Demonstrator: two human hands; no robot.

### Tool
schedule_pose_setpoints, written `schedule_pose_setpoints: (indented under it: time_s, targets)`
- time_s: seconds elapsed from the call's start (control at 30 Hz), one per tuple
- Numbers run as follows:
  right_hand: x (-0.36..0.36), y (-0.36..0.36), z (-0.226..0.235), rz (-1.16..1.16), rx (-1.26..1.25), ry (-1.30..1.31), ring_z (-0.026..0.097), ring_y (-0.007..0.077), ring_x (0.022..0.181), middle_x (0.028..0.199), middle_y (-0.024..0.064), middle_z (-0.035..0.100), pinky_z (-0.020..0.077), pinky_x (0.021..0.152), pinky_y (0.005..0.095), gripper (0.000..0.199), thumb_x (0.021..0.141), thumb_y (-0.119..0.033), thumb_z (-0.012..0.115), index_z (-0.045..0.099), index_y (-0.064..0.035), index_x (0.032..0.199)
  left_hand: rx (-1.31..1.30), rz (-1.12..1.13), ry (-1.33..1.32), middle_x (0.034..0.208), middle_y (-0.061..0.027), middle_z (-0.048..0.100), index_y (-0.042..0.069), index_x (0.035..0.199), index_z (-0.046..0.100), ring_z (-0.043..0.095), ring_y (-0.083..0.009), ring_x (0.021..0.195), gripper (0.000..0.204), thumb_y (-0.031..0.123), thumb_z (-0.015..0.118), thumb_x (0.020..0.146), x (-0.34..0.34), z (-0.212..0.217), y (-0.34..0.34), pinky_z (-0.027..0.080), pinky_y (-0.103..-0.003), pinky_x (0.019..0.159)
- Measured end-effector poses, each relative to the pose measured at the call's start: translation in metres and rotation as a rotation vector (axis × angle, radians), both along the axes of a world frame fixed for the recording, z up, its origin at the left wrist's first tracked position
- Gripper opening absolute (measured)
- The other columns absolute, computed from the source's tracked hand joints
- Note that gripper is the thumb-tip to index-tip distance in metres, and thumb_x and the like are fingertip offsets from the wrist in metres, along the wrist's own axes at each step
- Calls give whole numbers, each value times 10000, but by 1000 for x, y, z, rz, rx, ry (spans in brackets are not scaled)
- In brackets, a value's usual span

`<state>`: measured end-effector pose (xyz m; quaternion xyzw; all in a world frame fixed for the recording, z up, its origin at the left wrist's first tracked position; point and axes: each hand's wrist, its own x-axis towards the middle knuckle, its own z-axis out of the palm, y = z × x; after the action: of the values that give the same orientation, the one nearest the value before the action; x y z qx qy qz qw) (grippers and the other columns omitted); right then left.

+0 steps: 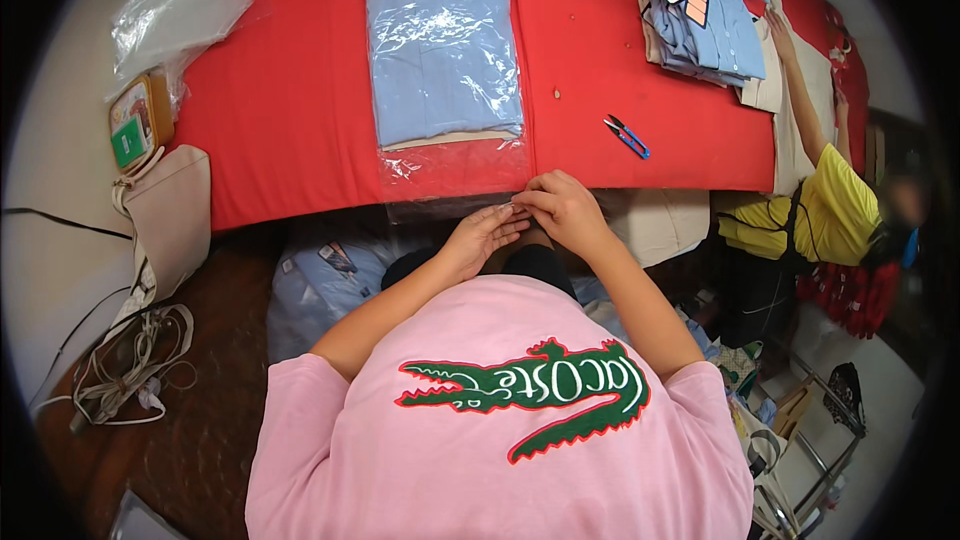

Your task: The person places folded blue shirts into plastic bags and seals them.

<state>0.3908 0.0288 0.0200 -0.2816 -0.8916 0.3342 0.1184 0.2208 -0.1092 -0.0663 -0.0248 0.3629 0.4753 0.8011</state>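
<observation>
A folded light-blue shirt (445,65) lies on the red-covered table in front of me, inside a clear plastic bag (450,172). The bag's loose flap hangs over the table's near edge. Just past that edge, by the flap's right corner, my hands meet fingertip to fingertip. My right hand (566,212) is closed in a pinch, palm down. My left hand (484,238) has its thumb and forefinger together against the right fingertips, its other fingers loosely bent. Whatever lies between the fingertips is too small to make out.
Blue thread snips (628,137) lie right of the bag on the red cloth (300,90). Folded blue shirts with tags (700,25) are stacked at the far right, near a co-worker in yellow (825,210). Clear bags (175,10) lie far left; cables (150,360) hang below.
</observation>
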Motion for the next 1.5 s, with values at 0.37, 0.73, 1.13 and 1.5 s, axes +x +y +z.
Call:
schedule_pose_setpoints:
  time_s: [0.37,0.73,1.13,1.5]
  targets:
    - [-12,35,-8,277,-35,2,683,313,909,906,78,675,565,798,456,157,845,-133,776,791,-92,996,102,27,309,1368,-129,711,-8,1405,656,660,-225,1278,405,275,596,1122,3,19,2,500,-368,1093]
    - [-12,46,-2,417,35,64,687,319,886,897,76,664,561,765,456,144,838,-132,778,760,-112,980,19,219,192,1319,-141,723,11,1339,683,667,-245,1251,367,284,596,1109,15,23,-3,506,-403,1092]
    - [-20,64,9,725,169,-35,697,320,962,1022,95,652,559,791,460,173,906,-135,654,709,-93,1064,-52,380,251,1270,-137,735,26,1289,705,672,-251,1206,381,326,614,1072,35,31,0,504,-420,1057]
    - [21,17,-10,506,478,19,601,297,1173,1286,124,628,470,1008,417,372,898,-156,612,653,-12,1238,-186,531,234,1185,-97,717,48,1205,708,672,-237,1164,349,345,593,1063,66,35,7,542,-447,998]
